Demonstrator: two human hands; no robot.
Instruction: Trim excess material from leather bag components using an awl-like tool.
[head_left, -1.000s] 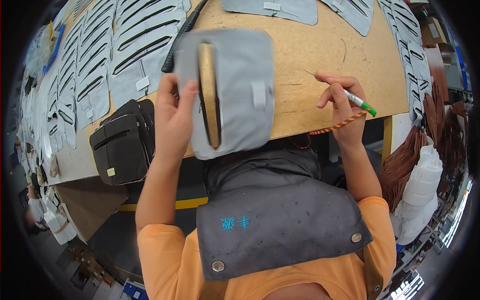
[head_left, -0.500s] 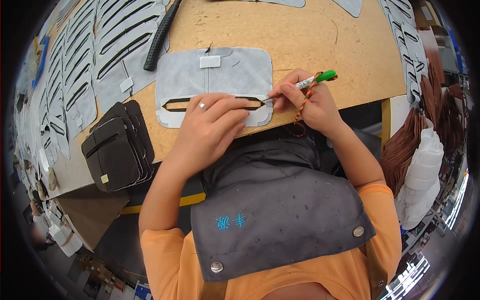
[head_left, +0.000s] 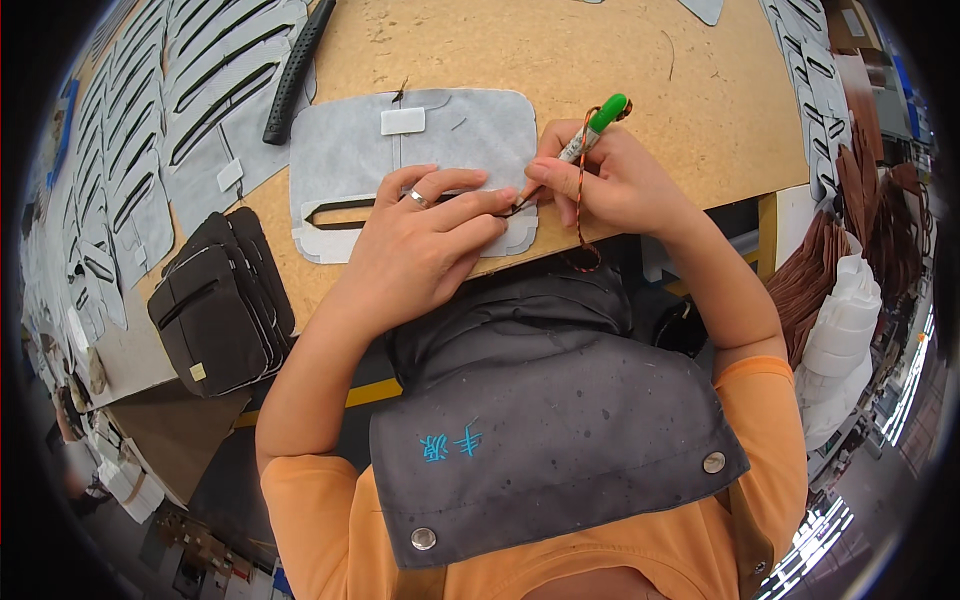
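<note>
A light grey fabric panel (head_left: 335,145) with rounded corners lies flat at the table's front edge. Along its near side runs a long dark-edged slot (head_left: 335,216), pointed at the left end; a small white patch (head_left: 403,121) sits near the far edge. My left hand (head_left: 425,235), with a ring on one finger, rests fingers outstretched across the slot's right half, holding nothing. In my right hand (head_left: 630,185) is a slim pen-shaped tool (head_left: 578,142), white with a green end and an orange-black cord. Its thin tip is at the slot's right end, beside my left fingertips.
A stack of dark pouch-like pieces (head_left: 220,310) stands left of the panel, at the table's edge. Beyond it lie rows of grey slotted panels (head_left: 225,95) and a black textured handle (head_left: 297,80). Brown and white material bundles (head_left: 835,325) hang at the right.
My left fingers have slid right, up to the tool's tip. The tool has tipped more upright in my right hand, and the view has shifted slightly.
</note>
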